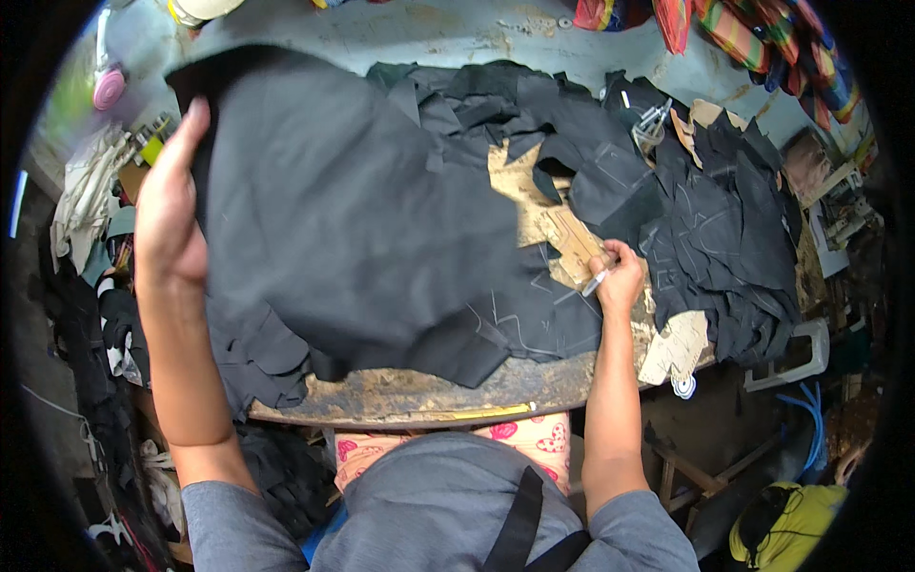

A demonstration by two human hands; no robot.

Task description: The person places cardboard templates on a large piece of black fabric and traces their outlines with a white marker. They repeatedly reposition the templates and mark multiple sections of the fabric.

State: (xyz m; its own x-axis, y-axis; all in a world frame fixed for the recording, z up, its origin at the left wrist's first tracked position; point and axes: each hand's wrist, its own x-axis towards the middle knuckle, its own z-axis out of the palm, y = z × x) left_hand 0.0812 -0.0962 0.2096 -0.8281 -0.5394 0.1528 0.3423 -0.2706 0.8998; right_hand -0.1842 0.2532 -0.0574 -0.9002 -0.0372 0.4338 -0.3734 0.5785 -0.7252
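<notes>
Blurred black sheet (353,219), perhaps cloth, partly hides table (553,381); dark heap (729,238) right.

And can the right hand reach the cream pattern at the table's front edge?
Probably yes: the cream pattern lies close to the right hand, and nothing seems in the way. But that hand holds a pen-like thing, which it may need to put down.

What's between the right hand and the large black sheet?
In the head view, tan pattern pieces lie between the right hand and the large black sheet.
</notes>
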